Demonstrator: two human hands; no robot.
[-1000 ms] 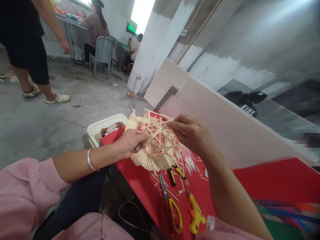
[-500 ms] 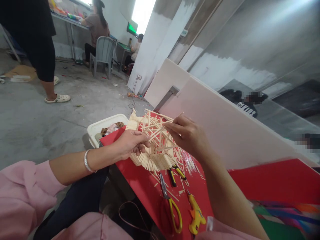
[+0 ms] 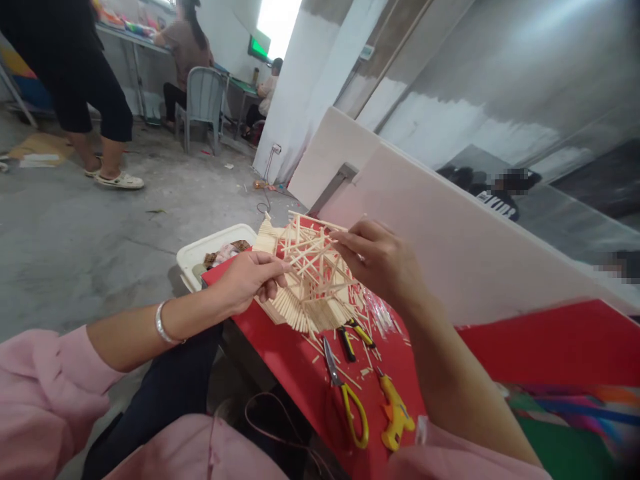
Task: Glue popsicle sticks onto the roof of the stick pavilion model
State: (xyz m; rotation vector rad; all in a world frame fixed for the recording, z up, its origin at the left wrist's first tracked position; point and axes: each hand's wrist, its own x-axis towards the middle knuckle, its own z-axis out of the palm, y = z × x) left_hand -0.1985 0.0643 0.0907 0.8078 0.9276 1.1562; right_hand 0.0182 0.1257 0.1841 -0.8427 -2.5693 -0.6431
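A structure of thin pale wooden sticks (image 3: pixel 320 312) stands on a red table (image 3: pixel 280 347), with closely packed sticks around its sides and a loose crisscross of sticks on top. At its left, my left hand (image 3: pixel 257 277) is closed in a pinch on the end of a thin wooden stick (image 3: pixel 305 257). Over the right side, my right hand (image 3: pixel 383 260) pinches a stick between thumb and forefinger; the other fingers are curled. Whether both hands grip the same stick, I cannot tell.
Yellow-handled scissors (image 3: pixel 353 413), a yellow glue gun (image 3: pixel 397 417), black-and-yellow pliers (image 3: pixel 347 343) and loose stick pieces lie near me. A white bin (image 3: pixel 185 260) stands beyond the table's left edge. White boards (image 3: pixel 425 220) lean behind. Several people are around the room.
My left hand has shifted slightly left, away from the middle of the structure. My right hand stays at its right side. A person standing at the far left has changed leg position.
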